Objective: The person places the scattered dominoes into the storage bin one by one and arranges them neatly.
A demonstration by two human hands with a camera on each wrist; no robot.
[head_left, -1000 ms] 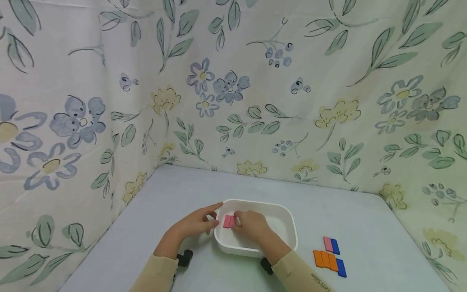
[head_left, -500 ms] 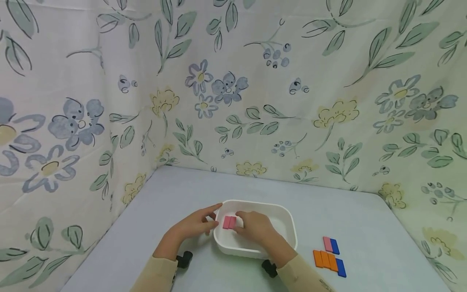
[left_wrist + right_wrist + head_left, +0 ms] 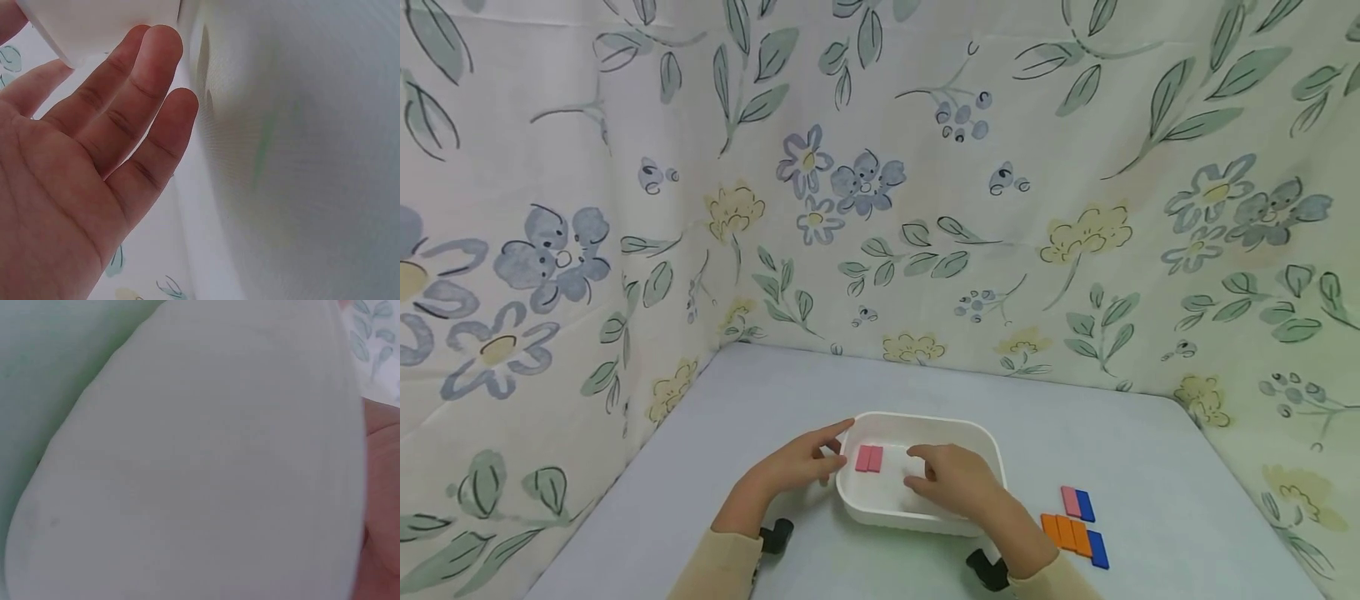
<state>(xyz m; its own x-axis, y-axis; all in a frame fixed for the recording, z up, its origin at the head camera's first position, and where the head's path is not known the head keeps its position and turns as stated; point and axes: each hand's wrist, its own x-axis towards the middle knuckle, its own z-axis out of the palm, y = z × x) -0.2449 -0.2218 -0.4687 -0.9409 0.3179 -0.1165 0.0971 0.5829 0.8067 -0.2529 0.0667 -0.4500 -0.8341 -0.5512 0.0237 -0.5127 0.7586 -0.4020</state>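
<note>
A white rectangular tub [image 3: 917,518] with rounded corners stands in the middle of the head view. Inside it, at the left end, two pink tiles [image 3: 869,459] lie side by side. My left hand [image 3: 797,463] rests at the tub's left edge, thumb and fingers spread along it. The left wrist view shows the fingers [image 3: 150,81] extended against the tub's wall [image 3: 106,22]. Over the tub's right half hovers my right hand [image 3: 961,479], thumb and index finger apart and nothing between them. In the right wrist view the tub's outer wall [image 3: 187,456] hides most of that hand.
Right of the tub, a pink tile [image 3: 1071,502] and a blue tile [image 3: 1086,505] lie together on the pale table [image 3: 1157,467]. Just below them are three orange tiles [image 3: 1065,535] in a row and another blue tile [image 3: 1098,550]. A floral curtain [image 3: 925,208] rises behind the table.
My right hand has let go of the right-hand pink tile and drawn back to the right. The two pink tiles stay put in the tub. My left hand keeps its place.
</note>
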